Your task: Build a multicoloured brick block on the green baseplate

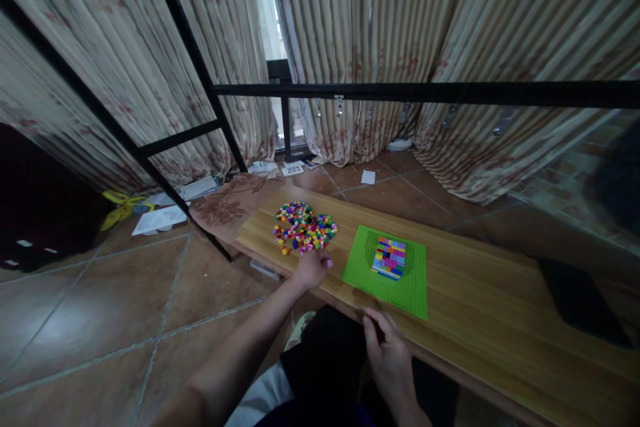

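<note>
My left hand (pixel 313 269) is at the near edge of a pile of small coloured bricks (pixel 305 230), its fingers closed on a pink brick (pixel 329 262). To the right lies a green baseplate (pixel 360 273), and a block built of many coloured bricks (pixel 390 257) stands on it. My right hand (pixel 387 343) is at the bench's front edge, below the baseplate. Its thumb and index finger are close together, and whatever may be between them is too small to make out.
The wooden bench (pixel 480 300) carries a dark flat object (pixel 583 300) at its right. A brown patterned cloth (pixel 230 207) lies beyond its left end. Black metal bars (pixel 425 92) cross ahead, before striped curtains (pixel 370 27). Papers and a yellow item (pixel 120 208) lie on the tiled floor.
</note>
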Tool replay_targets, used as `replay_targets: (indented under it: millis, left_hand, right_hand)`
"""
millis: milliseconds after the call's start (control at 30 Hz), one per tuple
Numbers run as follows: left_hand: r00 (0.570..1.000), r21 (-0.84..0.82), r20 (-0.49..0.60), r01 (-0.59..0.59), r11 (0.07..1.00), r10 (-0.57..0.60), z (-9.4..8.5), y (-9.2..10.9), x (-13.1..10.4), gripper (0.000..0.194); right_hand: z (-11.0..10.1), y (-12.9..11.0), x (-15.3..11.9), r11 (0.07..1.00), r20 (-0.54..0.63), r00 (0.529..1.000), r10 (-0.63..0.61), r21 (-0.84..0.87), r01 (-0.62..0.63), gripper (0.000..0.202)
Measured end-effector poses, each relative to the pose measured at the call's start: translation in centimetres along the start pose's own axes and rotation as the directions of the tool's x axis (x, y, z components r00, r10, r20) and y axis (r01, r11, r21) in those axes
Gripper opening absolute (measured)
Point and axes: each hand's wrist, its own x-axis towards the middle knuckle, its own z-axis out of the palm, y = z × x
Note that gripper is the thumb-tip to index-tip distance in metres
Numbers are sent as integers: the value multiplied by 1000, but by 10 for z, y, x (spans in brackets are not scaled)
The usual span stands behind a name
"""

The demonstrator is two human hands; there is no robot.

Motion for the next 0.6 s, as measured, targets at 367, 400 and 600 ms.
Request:
replay_targets:
  millis: [367,400,600]
  left_hand:
    - [975,44,-144,177,983,-169,-2,0,-60,18]
    - [971,35,-151,192,981,-185,-5,-3,-70,19]
    - [942,-49,-237,231,972,-236,-31,-31,-104,22]
  right_hand:
    - [-8,5,-15,996,110,990,-86,21,84,24]
    - [-8,1,-12,996,142,986,-91,21,89,24]
    - [12,-28,28,987,337,931,-142,-24,159,26]
